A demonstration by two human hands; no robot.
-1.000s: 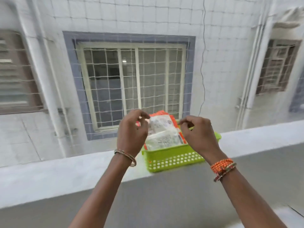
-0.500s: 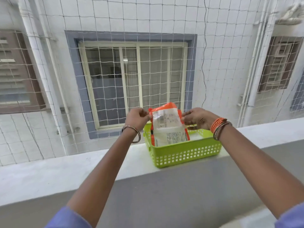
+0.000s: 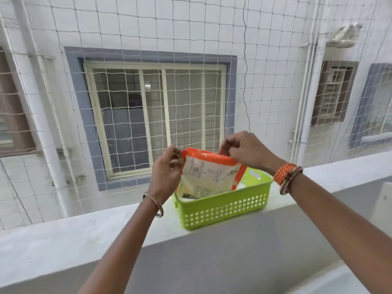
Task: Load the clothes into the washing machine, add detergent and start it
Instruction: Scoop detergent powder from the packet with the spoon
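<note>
A white ledge (image 3: pixel 63 236) runs across in front, netting (image 3: pixel 148 28) beyond it. On the ledge, right of centre, sits a green basket (image 3: pixel 222 209). An orange-and-white detergent pouch (image 3: pixel 209 177) stands in it, leaning left. The left hand (image 3: pixel 165 175) pinches the pouch's top left corner; the right hand (image 3: pixel 246 151) pinches its top right edge, fingers (image 3: pixel 227 148) curled closed.

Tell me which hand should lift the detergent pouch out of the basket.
Probably the left hand: it pinches the detergent pouch at its top corner and side. The right hand only nips the top edge. The pouch's base sits inside the green basket.
</note>
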